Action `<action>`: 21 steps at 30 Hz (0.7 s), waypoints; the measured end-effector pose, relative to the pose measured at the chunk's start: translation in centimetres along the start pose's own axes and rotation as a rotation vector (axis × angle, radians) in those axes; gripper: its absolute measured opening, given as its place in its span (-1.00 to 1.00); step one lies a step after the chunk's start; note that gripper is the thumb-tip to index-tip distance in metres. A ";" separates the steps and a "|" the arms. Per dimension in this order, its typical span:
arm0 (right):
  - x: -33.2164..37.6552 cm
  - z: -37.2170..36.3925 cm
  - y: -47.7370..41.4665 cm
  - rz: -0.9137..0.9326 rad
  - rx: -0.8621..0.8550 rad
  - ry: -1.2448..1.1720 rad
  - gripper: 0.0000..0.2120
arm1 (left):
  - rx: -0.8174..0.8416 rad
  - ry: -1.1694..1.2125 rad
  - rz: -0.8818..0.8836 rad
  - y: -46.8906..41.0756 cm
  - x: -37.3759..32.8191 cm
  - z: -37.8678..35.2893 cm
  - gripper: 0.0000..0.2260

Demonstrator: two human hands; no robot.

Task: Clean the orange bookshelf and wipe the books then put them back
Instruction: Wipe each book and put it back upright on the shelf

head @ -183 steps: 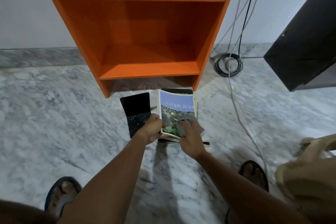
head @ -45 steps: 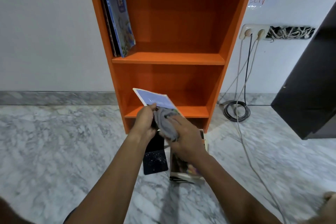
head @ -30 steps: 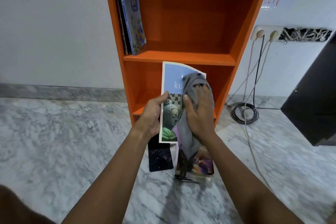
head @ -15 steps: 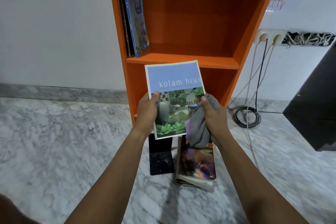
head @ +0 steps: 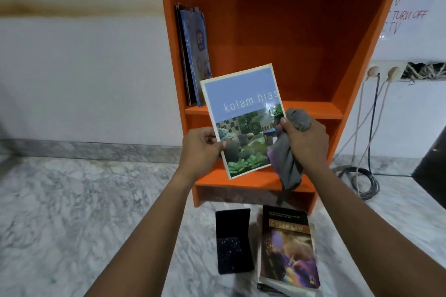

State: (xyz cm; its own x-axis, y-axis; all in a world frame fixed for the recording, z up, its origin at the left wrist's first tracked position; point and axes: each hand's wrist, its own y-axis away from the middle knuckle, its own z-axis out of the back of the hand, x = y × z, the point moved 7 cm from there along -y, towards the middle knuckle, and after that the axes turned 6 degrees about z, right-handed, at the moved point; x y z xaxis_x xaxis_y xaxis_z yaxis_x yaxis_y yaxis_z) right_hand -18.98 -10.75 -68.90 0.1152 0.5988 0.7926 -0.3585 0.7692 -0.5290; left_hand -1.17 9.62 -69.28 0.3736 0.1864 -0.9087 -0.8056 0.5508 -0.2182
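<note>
Kolam hias book (head: 243, 120), upright in my left hand (head: 201, 149), sits between both hands; shelved books (head: 193, 55) lie at eleven o'clock; right hand (head: 305, 142) clutches the cloth (head: 288, 164).

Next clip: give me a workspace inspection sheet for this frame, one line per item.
Surface: marble floor, bare apart from the books.
Job's things: orange bookshelf; blue books upright on middle shelf; "kolam hias" book held up; "Cyber Law" book atop a floor pile; grey cloth.
Clutter: black case on floor.
Hands: left hand grips book; right hand grips cloth and book edge.
Cables: two plugged leads, coil on floor.
Surroundings: stained wall, handwritten notice, dark cabinet.
</note>
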 end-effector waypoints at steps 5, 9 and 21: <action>2.9 -2.5 -5.0 0.078 -0.104 0.019 -0.75 | -0.211 -0.086 -0.173 -6.0 -4.6 2.8 -0.93; 4.2 -6.1 -6.6 0.100 -0.034 -0.027 -0.78 | -0.340 -0.103 -0.153 -12.0 -6.7 3.6 -0.87; 2.3 -13.1 -6.2 0.064 0.108 -0.097 -0.71 | -0.620 -0.199 0.028 -17.6 -3.5 2.4 -0.79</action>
State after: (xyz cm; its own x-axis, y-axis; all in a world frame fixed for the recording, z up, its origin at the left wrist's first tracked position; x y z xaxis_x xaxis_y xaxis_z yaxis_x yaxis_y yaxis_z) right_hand -4.36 -11.17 -67.76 0.0007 0.6171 0.7869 -0.4603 0.6988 -0.5476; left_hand 12.80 1.26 -61.36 0.3787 0.3735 -0.8468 -0.9099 -0.0172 -0.4145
